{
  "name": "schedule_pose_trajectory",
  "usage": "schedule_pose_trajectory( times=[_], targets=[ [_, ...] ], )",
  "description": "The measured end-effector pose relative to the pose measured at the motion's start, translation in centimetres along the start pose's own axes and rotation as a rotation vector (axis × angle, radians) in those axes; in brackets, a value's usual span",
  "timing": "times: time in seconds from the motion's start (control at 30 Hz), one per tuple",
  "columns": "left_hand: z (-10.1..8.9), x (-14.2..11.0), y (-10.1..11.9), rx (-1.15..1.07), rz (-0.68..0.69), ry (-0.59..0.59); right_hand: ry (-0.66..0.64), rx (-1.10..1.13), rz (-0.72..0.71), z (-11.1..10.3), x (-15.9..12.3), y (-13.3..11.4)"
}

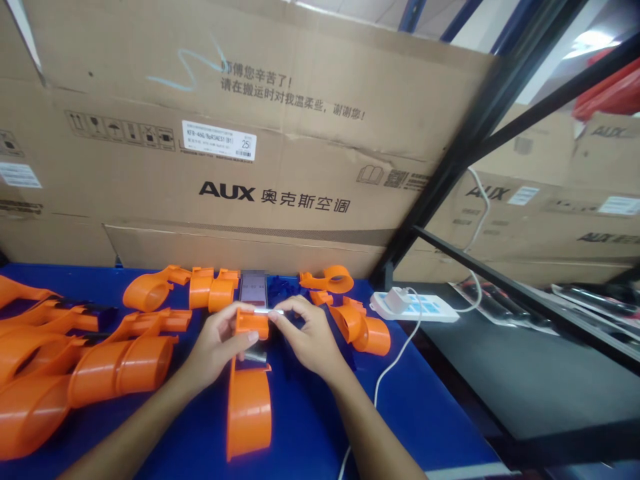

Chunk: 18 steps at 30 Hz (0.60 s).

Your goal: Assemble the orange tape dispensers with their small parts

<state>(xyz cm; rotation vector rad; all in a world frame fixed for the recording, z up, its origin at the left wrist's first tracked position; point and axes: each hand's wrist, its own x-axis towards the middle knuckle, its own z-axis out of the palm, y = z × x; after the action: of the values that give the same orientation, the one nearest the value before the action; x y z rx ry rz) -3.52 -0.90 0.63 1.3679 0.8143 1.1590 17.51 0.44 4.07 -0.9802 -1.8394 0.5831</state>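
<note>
In the head view, my left hand (220, 340) is closed around the upper block of an orange plastic ring part (249, 410), with the thumb across its front. The part's wide loop hangs down toward me over the blue table. My right hand (307, 333) pinches a thin, silvery rod-like piece (267, 311) between thumb and fingertips. That piece lies along the top edge of the orange block; whether it sits inside cannot be seen. Just below the block, partly hidden behind the orange part, is a shiny metallic piece (256, 357).
Many orange ring parts (145, 363) are grouped on the left, with others (373, 335) at the right. A phone (253, 288) stands behind my hands, beside dark blue pieces (290, 287). A white power strip (415, 307) with a cable lies right. Cardboard (280, 233) walls the back; a black frame (440, 193) rises at right.
</note>
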Motion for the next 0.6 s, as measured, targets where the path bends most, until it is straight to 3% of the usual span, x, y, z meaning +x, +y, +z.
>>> schedule_pose_trajectory(
  times=[0.4,0.6],
  targets=[
    [-0.1,0.2,0.2,-0.178,-0.042,0.083,0.067,-0.029,0.061,0.2,-0.1,0.1],
    [-1.6,0.6,1.0,-0.316,-0.139,0.019,0.175,-0.054,0.083,-0.7,0.2,1.0]
  ],
)
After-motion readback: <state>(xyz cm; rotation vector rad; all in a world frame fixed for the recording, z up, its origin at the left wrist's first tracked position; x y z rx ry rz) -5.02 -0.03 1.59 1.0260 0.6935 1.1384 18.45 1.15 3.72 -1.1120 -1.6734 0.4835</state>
